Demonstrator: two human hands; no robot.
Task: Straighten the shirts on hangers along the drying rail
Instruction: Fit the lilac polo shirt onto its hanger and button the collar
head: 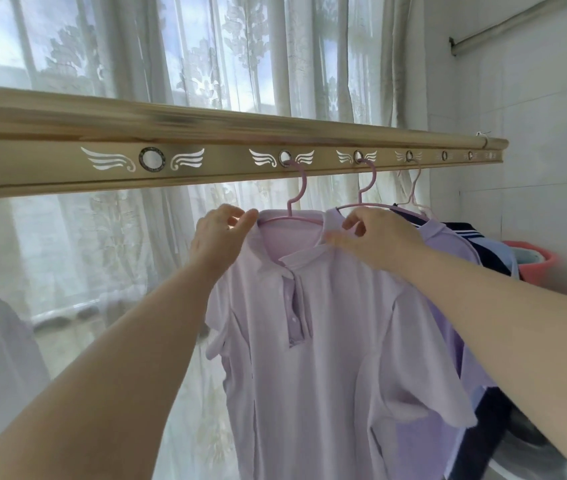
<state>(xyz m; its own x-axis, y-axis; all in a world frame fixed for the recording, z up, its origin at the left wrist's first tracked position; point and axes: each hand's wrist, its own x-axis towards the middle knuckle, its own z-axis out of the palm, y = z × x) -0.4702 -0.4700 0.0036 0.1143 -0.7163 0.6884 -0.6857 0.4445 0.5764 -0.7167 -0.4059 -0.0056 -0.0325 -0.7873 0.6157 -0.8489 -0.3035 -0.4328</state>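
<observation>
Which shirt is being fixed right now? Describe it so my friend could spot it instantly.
Find the long golden rail with wing patterns crossing the lace curtains. Of the shirts hanging from it, it is the frontmost, a pale lilac polo shirt with a buttoned placket. Unlike the darker purple shirt behind it, the left hand and right hand grip it at the collar.

left hand (221, 237): bare, outline a little blurred | left forearm (129, 358): bare from the wrist back to the picture edge, looks wider far from the hand | right hand (375, 239): bare, outline clearer | right forearm (504, 306): bare behind the wrist to the picture edge, also widening
</observation>
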